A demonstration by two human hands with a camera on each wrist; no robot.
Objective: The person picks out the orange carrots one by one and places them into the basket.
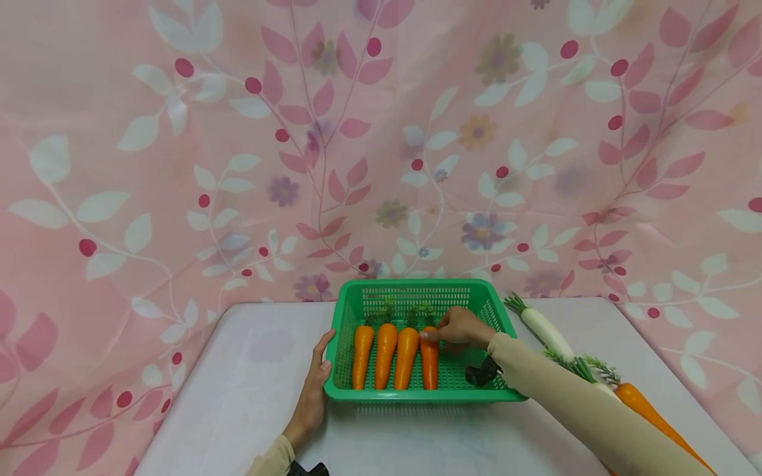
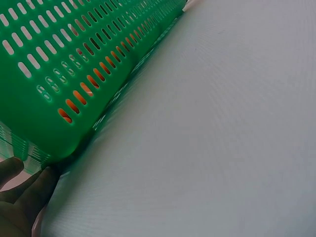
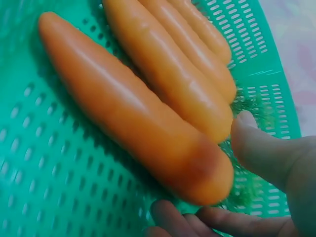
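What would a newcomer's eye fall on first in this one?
Probably the bright green perforated plastic basket on the whitish table, low in the middle of the head view, with four tapered orange carrots lying side by side inside. The beige-sleeved right hand is at the top end of the rightmost carrot. The pink leaf-patterned backdrop fills the upper head view.

Saw a pink cloth [image 1: 369, 86] hanging behind the pale tabletop [image 1: 256, 377], printed with white and pink leaves [image 1: 39, 213], round crimson berries [image 1: 184, 67] and soft flowers [image 1: 478, 133]. Noticed a white radish [image 1: 546, 334] with green stalks [image 1: 514, 303] lying at the right, near a second radish [image 1: 604, 389], partly hidden.
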